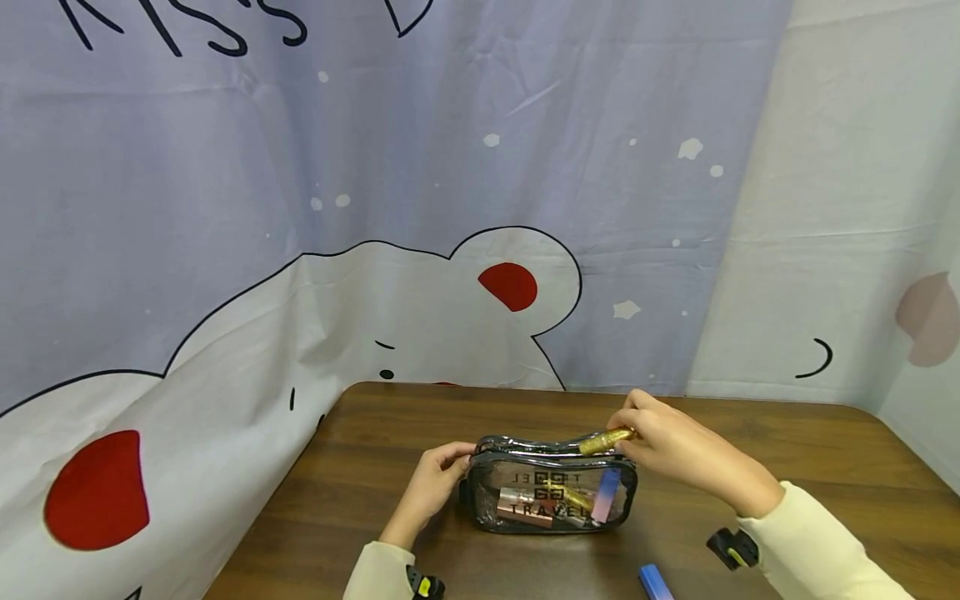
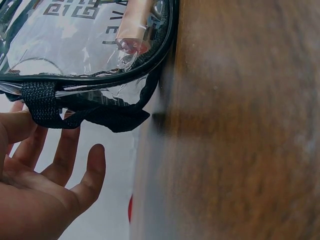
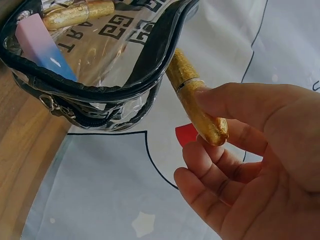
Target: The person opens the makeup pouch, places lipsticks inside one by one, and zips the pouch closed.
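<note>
Nearest is a blue block (image 1: 655, 582); short of the table's (image 1: 300, 533) far edge, the pouch (image 1: 551, 461) is pinched by the left hand (image 1: 432, 486). Inside are seen a gold tube (image 3: 77, 14), rose tube (image 2: 135, 22) and pink-blue block (image 3: 45, 47); over its right end another gold tube (image 3: 191, 97) is pinched by the right hand (image 1: 667, 439).

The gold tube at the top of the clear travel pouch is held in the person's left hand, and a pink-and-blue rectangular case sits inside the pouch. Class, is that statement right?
Not quite: the head view shows the gold tube in the right hand, not the left. A pink-and-blue rectangular case does sit inside the clear travel pouch.
</note>
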A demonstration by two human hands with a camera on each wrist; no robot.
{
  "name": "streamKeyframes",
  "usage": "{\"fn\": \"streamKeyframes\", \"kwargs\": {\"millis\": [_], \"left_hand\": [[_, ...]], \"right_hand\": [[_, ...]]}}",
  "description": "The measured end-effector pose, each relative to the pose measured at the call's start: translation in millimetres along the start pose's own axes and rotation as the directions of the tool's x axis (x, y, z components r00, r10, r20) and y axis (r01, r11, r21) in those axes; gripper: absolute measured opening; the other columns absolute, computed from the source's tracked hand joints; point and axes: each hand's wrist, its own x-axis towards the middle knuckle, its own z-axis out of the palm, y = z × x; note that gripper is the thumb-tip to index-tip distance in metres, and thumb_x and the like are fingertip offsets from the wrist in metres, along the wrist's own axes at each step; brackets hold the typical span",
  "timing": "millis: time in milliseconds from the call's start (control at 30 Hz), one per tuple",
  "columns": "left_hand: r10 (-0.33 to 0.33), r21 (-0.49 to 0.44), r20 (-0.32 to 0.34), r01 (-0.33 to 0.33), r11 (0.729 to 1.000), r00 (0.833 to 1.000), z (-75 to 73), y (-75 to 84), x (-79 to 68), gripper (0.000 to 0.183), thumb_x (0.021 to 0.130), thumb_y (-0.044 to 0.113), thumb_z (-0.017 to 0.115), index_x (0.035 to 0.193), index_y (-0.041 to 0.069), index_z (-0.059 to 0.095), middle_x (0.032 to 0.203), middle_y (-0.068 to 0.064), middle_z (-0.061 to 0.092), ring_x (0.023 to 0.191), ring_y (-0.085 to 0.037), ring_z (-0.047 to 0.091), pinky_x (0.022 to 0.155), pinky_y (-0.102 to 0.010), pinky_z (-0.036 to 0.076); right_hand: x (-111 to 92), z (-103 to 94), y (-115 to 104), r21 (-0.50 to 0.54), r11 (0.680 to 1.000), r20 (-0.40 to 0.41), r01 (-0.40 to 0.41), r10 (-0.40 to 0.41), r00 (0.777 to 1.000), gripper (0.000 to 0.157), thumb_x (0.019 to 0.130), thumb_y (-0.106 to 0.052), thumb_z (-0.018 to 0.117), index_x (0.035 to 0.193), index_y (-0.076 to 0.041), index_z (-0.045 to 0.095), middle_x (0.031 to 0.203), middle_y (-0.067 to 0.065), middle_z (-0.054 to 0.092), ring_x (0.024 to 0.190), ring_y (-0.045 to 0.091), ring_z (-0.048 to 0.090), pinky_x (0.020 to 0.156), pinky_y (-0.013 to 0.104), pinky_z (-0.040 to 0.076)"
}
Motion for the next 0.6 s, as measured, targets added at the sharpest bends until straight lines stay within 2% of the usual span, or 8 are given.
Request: {"fn": "streamKeyframes", "kwargs": {"millis": [333, 600], "left_hand": [[-0.015, 0.004, -0.007, 0.015, 1.000, 1.000, 0.4, -3.3, 1.1, 0.020, 0.093, 0.001, 0.056, 0.109, -0.002, 0.068, 0.106, -0.018, 0.068, 0.080, -0.004, 0.053, 0.072, -0.019, 0.047], [0.008, 0.014, 0.010, -0.009, 1.000, 1.000, -0.8, -2.0, -0.1, 0.020, 0.094, 0.003, 0.056, 0.109, -0.003, 0.068, 0.104, -0.018, 0.067, 0.079, -0.003, 0.053, 0.071, -0.020, 0.047]], "right_hand": [[6.0, 2.8, -1.5, -0.053, 0.998, 0.019, 0.024, -0.023, 1.000, 0.013, 0.083, -0.005, 0.070, 0.095, -0.010, 0.071, 0.082, -0.003, 0.047, 0.066, 0.003, 0.037, 0.056, 0.020, 0.035], [8.5, 4.6, -5.0, -0.147, 0.986, -0.003, 0.074, -0.075, 0.997, 0.013, 0.079, -0.004, 0.075, 0.088, -0.013, 0.071, 0.079, -0.005, 0.045, 0.067, 0.005, 0.037, 0.057, 0.021, 0.035]]}}
